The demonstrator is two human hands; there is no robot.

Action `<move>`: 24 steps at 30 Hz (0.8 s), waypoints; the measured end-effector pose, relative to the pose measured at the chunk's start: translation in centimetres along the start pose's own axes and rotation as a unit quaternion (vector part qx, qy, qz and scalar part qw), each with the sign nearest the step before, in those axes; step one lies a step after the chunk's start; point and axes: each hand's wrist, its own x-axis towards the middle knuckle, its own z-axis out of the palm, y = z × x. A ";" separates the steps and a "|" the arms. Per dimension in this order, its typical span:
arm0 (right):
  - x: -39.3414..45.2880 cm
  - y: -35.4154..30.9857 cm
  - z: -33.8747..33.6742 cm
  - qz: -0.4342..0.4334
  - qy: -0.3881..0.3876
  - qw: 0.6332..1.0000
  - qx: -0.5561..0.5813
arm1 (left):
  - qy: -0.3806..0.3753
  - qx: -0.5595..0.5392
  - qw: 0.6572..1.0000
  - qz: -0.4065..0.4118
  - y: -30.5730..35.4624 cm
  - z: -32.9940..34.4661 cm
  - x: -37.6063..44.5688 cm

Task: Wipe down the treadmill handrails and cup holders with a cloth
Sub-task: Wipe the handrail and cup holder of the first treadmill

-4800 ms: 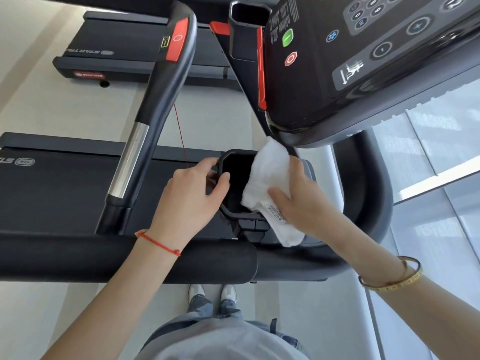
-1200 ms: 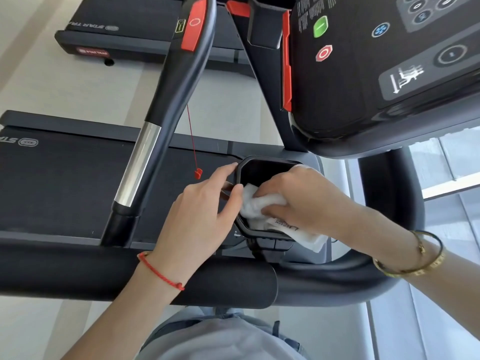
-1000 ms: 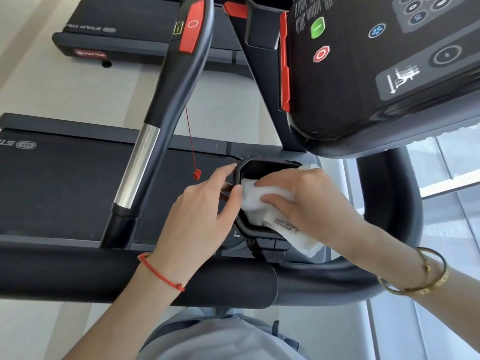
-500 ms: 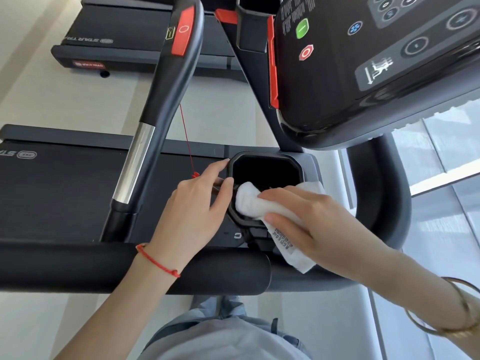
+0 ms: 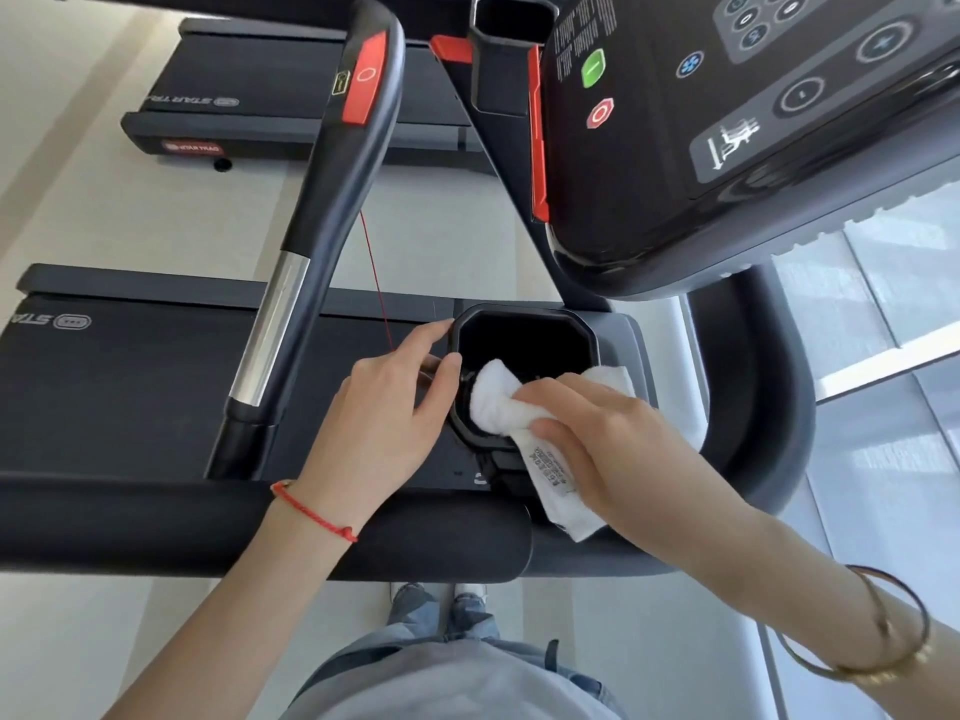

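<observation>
Fingers of the left hand (image 5: 382,407) are curling round the left rim of the black cup holder (image 5: 524,324), thumb pressing on its near-left edge, steadying it. The right hand (image 5: 608,444) is gripping a bunched white cloth (image 5: 493,407), fingers curled over it, and is pressing the wad onto the cup holder's near-left rim. The cloth's loose end, with a printed label, is hanging down over the padded front handrail (image 5: 415,532) below. A red cord (image 5: 376,283) is dangling from the upright grip bar (image 5: 317,241) toward the left hand.

Compared with half a second ago, both hands are keeping nearly the same hold; more of the cup holder's dark interior is showing. A second ago the right hand and cloth were sitting deeper inside the opening.
</observation>
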 end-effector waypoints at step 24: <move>-0.6 4.5 0.3 -0.054 0.090 0.994 0.032 | -0.010 0.020 1.000 0.002 -0.4 0.3 0.0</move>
